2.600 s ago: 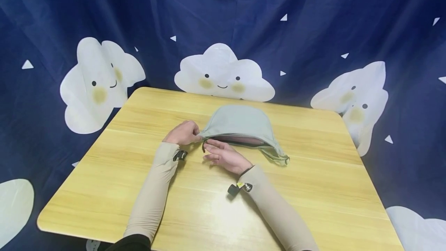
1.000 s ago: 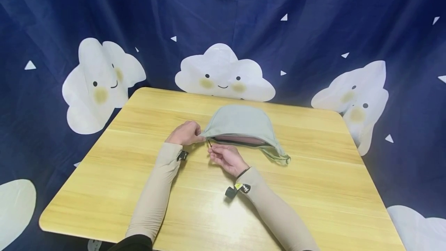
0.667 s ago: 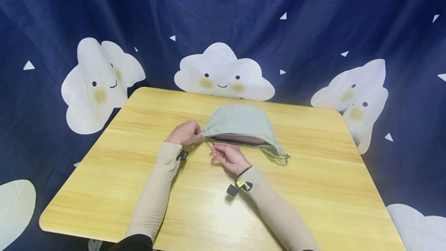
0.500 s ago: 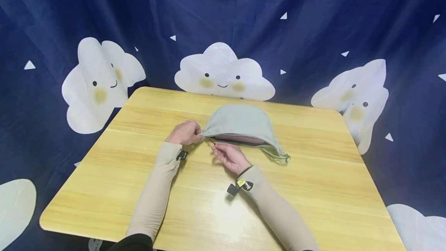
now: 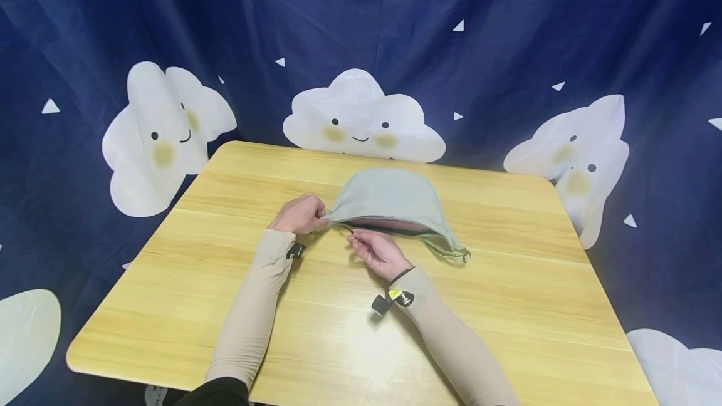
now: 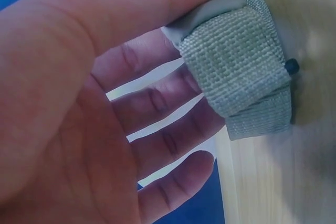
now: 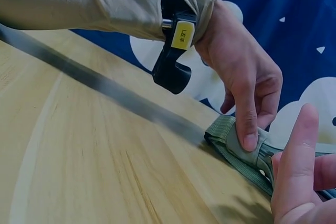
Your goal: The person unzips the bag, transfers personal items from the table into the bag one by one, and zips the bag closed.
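A pale green waist bag lies on the table, its zipped mouth facing me and gaping to show a pinkish lining. At the bag's left end, my left hand pinches the fabric corner between thumb and fingers. The left wrist view shows that thumb pressing beside a folded webbing strap. My right hand pinches a dark zipper pull near the left end of the opening. In the right wrist view, part of the right hand hides the pull.
The bag rests on a wooden table with rounded corners. From the bag's right end sticks a short strap with a buckle. Behind the table hangs a dark blue curtain with white clouds. Each wrist wears a small black camera.
My right hand's fingers, extended beside the bag's corner at first, have taken hold of the zipper pull and drawn it slightly right. My left hand has stayed at the left end.
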`<act>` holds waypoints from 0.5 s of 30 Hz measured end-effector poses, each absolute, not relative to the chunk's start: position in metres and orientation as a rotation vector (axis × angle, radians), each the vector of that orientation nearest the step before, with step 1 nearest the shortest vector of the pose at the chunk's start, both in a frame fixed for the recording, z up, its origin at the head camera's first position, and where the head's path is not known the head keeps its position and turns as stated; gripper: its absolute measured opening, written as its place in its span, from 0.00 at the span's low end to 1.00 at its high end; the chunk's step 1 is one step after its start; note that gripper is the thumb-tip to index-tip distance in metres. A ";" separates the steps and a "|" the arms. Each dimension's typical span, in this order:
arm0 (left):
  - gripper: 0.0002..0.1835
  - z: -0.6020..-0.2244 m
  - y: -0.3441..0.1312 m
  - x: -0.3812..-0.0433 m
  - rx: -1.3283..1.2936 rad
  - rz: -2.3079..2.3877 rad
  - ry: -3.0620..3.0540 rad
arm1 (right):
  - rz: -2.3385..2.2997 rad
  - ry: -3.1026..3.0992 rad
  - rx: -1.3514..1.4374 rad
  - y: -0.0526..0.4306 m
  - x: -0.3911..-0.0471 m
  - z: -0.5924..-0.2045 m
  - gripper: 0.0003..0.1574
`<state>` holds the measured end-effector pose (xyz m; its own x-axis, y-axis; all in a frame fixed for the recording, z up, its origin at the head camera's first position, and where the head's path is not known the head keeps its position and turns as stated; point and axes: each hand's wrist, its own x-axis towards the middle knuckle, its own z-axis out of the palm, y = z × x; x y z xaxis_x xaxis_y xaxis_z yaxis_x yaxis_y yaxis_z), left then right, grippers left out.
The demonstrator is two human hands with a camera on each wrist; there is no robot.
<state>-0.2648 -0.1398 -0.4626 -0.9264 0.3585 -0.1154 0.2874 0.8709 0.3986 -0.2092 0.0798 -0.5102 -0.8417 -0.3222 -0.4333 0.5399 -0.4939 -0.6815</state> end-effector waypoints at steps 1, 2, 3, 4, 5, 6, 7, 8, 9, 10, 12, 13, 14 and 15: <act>0.14 -0.463 -0.140 -0.265 0.495 0.568 2.854 | -2.327 1.187 0.347 0.080 -0.209 -0.510 0.10; 0.14 -0.463 -0.140 -0.265 0.491 0.569 2.854 | -2.326 1.191 0.353 0.080 -0.210 -0.510 0.10; 0.14 -0.463 -0.140 -0.265 0.490 0.570 2.852 | -2.325 1.194 0.354 0.080 -0.210 -0.510 0.09; 0.14 -0.464 -0.141 -0.265 0.488 0.569 2.851 | -2.324 1.193 0.358 0.080 -0.210 -0.510 0.09; 0.15 -0.464 -0.141 -0.265 0.486 0.568 2.851 | -2.322 1.193 0.359 0.081 -0.211 -0.510 0.09; 0.15 -0.464 -0.141 -0.266 0.482 0.567 2.850 | -2.321 1.189 0.357 0.081 -0.211 -0.511 0.09; 0.15 -0.464 -0.141 -0.266 0.481 0.567 2.848 | -2.319 1.189 0.355 0.081 -0.212 -0.511 0.09; 0.15 -0.465 -0.141 -0.266 0.481 0.567 2.847 | -2.319 1.188 0.353 0.082 -0.212 -0.511 0.09; 0.15 -0.465 -0.141 -0.267 0.480 0.568 2.845 | -2.319 1.186 0.354 0.082 -0.212 -0.511 0.09; 0.15 -0.465 -0.141 -0.267 0.481 0.571 2.842 | -2.321 1.184 0.356 0.083 -0.213 -0.511 0.09; 0.15 -0.465 -0.141 -0.267 0.485 0.574 2.836 | -2.322 1.196 0.359 0.085 -0.213 -0.511 0.10; 0.15 -0.466 -0.142 -0.267 0.488 0.576 2.834 | -2.324 1.201 0.363 0.085 -0.212 -0.511 0.10; 0.15 -0.466 -0.142 -0.267 0.489 0.575 2.833 | -2.325 1.207 0.366 0.086 -0.213 -0.511 0.09; 0.15 -0.466 -0.142 -0.267 0.488 0.575 2.832 | -2.323 1.213 0.369 0.087 -0.213 -0.511 0.09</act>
